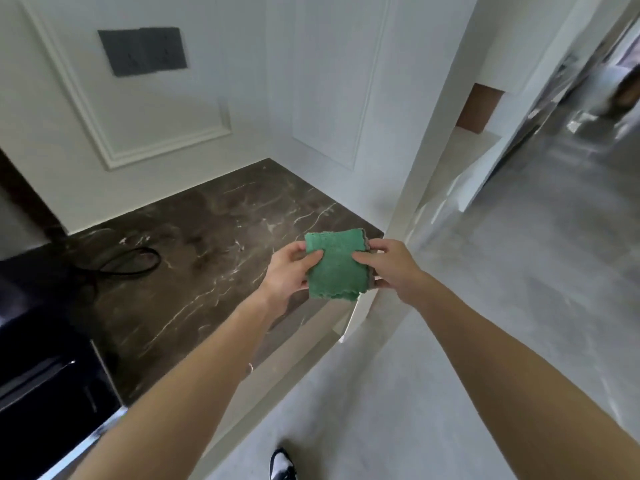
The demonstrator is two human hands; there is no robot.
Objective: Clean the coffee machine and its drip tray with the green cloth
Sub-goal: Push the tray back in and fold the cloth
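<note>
Two hands hold one folded green cloth (336,268) in the air above the near edge of the dark marble surface (207,220): the left hand (289,271) pinches its left side, the right hand (391,268) its right. One black cable (131,261) loops on the surface beside one black appliance (45,368).

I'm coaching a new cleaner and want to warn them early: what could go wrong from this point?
1. The green cloth is only pinched at its edges by the left hand and right hand, near the corner of the counter. If the grip slips, it may fall to the floor and pick up dirt.
2. A black cable lies looped on the counter beside the black appliance. A wide wipe could snag it.
</note>
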